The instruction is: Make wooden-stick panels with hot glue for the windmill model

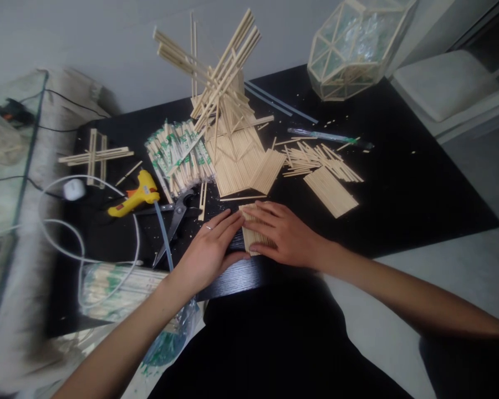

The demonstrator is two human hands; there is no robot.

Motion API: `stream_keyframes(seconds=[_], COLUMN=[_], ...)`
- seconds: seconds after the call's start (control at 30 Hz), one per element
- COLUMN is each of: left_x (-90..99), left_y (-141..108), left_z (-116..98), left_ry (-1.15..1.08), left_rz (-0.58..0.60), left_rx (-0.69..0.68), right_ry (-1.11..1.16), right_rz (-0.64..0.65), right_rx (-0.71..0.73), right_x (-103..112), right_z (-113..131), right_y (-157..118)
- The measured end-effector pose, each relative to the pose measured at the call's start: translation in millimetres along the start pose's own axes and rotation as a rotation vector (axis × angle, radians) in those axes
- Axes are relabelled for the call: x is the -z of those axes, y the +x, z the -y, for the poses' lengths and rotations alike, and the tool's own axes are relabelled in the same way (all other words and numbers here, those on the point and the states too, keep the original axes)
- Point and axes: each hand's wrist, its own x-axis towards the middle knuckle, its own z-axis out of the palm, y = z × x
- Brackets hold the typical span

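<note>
A small panel of wooden sticks laid side by side [253, 244] lies on the black table near its front edge. My right hand [285, 233] rests flat over the panel with its fingers spread, covering much of it. At the panel's left edge, my left hand [210, 249] touches it with its fingertips, the fingers stretched out and a ring on one of them. Just behind the hands a single stick [243, 198] lies crosswise. A windmill-like stick structure [228, 111] stands farther back on a wide stick base.
On the left are a yellow glue gun [139, 194], dark pliers [177, 216], wrapped chopsticks [178, 155] and a white cable [83, 257]. Right of centre lie loose sticks [316, 158] and another panel [331, 191]. A faceted stick frame [353, 50] stands at the back right.
</note>
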Motion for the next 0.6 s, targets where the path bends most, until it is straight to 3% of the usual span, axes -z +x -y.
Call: stream_keyframes(seconds=[0.6], left_x=[7.1], left_y=[12], left_z=[1], left_ry=[-0.036], left_rz=[0.038], left_rx=[0.014], right_ry=[-0.034], right_rz=[0.018], right_rx=[0.006], right_x=[-1], right_z=[1], right_y=[0])
